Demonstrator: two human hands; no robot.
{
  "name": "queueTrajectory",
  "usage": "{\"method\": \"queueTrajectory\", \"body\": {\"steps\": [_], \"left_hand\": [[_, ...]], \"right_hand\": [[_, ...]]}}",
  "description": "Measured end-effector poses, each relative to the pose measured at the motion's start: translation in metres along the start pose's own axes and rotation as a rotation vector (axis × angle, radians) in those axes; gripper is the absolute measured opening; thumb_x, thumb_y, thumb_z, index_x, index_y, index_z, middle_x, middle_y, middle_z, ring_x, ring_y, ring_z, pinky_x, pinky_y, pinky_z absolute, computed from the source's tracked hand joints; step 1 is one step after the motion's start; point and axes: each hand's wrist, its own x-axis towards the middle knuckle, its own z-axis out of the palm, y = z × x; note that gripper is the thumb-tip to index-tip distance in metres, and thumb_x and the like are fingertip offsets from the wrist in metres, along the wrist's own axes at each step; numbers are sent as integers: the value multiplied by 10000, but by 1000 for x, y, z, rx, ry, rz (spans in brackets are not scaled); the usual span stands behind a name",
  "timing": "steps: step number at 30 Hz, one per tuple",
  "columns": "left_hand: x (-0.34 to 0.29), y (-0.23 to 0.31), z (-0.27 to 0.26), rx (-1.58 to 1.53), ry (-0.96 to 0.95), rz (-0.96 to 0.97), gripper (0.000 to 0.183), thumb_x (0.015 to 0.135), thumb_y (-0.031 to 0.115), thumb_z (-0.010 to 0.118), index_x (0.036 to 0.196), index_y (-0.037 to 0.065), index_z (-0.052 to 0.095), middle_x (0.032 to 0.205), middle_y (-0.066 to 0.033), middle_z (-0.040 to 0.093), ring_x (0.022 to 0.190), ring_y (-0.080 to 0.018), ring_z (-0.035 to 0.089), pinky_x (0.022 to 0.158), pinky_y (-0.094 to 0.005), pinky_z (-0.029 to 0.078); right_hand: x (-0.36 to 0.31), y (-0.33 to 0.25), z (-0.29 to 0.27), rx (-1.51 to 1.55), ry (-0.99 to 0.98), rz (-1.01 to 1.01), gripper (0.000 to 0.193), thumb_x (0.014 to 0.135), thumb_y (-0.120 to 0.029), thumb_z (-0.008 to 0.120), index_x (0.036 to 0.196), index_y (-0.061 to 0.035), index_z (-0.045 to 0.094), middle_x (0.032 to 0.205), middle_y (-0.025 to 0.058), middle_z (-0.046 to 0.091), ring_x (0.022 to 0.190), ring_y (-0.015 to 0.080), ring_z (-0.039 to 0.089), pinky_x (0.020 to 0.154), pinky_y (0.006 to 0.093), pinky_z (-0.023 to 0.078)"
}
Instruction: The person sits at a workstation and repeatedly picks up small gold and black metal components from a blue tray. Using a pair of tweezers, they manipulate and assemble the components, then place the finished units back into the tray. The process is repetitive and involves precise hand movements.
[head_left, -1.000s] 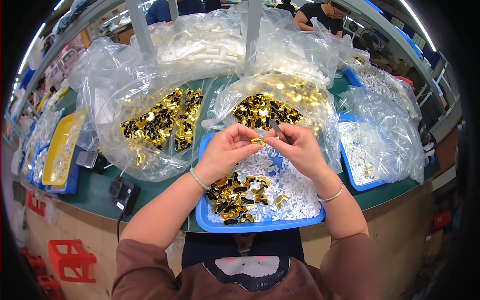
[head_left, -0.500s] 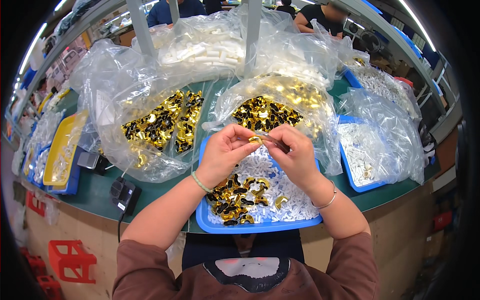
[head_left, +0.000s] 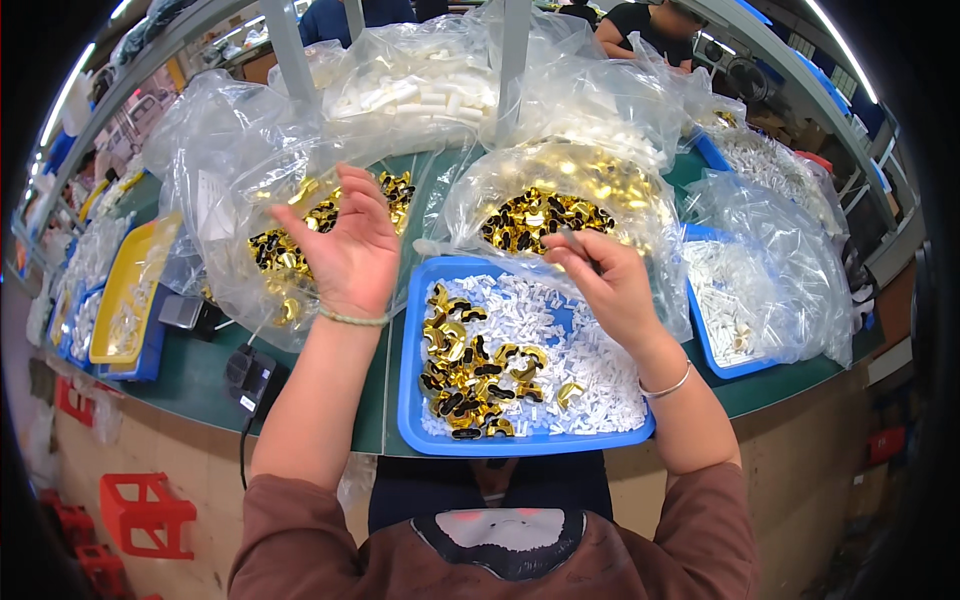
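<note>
My left hand (head_left: 355, 255) is raised with fingers spread, holding nothing, just in front of the left clear bag of gold-and-black curved pieces (head_left: 275, 252). Between the fingers of my right hand (head_left: 615, 290) is a slim dark tool (head_left: 578, 243); its exact kind is too small to tell. This hand hovers above the far right part of a blue tray (head_left: 530, 446). Inside the tray, small white plastic pieces (head_left: 600, 385) spread across the bottom, with loose gold pieces (head_left: 455, 365) heaped on the left. A second open bag of gold pieces (head_left: 545, 218) lies behind the tray.
A second blue tray of white pieces (head_left: 722, 310) stands at right, partly under clear plastic. At left are a yellow tray (head_left: 105, 335), a black adapter (head_left: 250, 380) and its cable. Grey posts (head_left: 512, 75) rise behind. Other people sit beyond the bags.
My hands have parted from over the tray, where they met around a gold piece. The left has swung left and opened, without the piece; the right has shifted slightly right, keeping the tool.
</note>
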Motion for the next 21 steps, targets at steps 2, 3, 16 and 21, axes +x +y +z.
{"method": "queueTrajectory", "body": {"steps": [2,3,16,21], "left_hand": [[-1,3,1,39,20,57,575,825,456,695,1134,-11,568,1040,-54,624,908,-176,648,845,-306,566],[-2,2,1,259,16,-25,531,833,425,702,1125,-2,581,1014,-49,632,896,-174,650,832,-301,562],[-20,-26,-7,2394,-640,-553,234,771,119,732,979,22,689,958,-103,656,890,-244,631,790,-338,508],[-18,-41,-5,1998,-157,-620,288,827,79,704,1101,18,638,1033,-90,667,885,-152,660,777,-287,532]], "right_hand": [[0,-11,0,-130,-150,25,138,862,-76,654,974,-8,695,794,94,680,707,156,636,627,295,467],[0,-10,-1,-186,-211,6,136,854,-67,663,972,-5,694,772,88,661,681,141,600,613,286,452],[-6,12,-2,-438,-470,-136,140,762,-71,725,888,-19,693,818,122,654,744,290,625,669,348,490],[-5,13,-2,-342,-411,-103,122,782,-59,714,894,-16,695,791,106,648,695,234,618,632,324,472]]}}
